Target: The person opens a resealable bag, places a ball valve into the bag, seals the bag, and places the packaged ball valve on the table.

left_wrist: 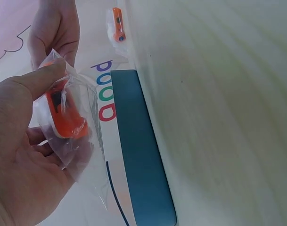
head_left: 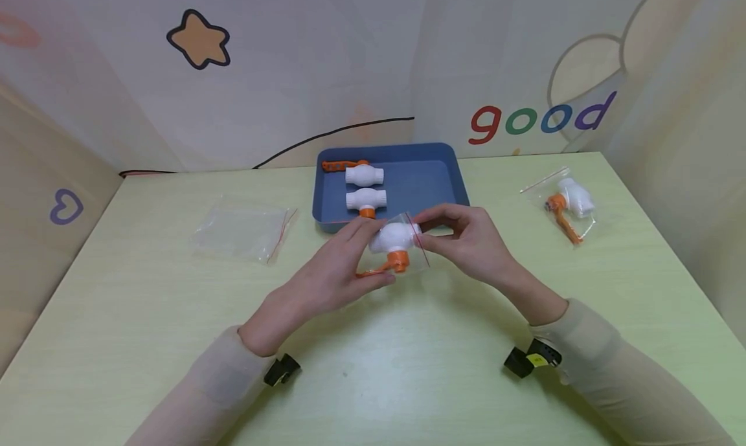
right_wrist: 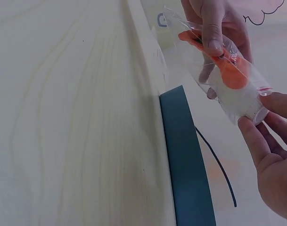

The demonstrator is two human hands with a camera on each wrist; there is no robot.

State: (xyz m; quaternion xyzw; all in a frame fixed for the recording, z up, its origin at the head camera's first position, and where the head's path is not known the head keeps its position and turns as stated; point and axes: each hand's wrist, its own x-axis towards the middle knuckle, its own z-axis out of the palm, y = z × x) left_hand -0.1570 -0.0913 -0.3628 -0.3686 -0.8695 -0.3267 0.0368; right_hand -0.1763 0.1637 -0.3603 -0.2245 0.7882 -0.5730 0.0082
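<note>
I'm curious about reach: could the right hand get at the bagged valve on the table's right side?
Probably yes: nothing visible stands between the right hand and that bagged valve on the table. The fingers, though, hold another bagged valve, so they would likely have to let go first.

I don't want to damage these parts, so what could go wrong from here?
The valve could slip, since the left hand and right hand hold it in its bag above the table. If dropped, it might knock the tray, which lies close by. The orange handle might also snag or tear the thin bag.
</note>
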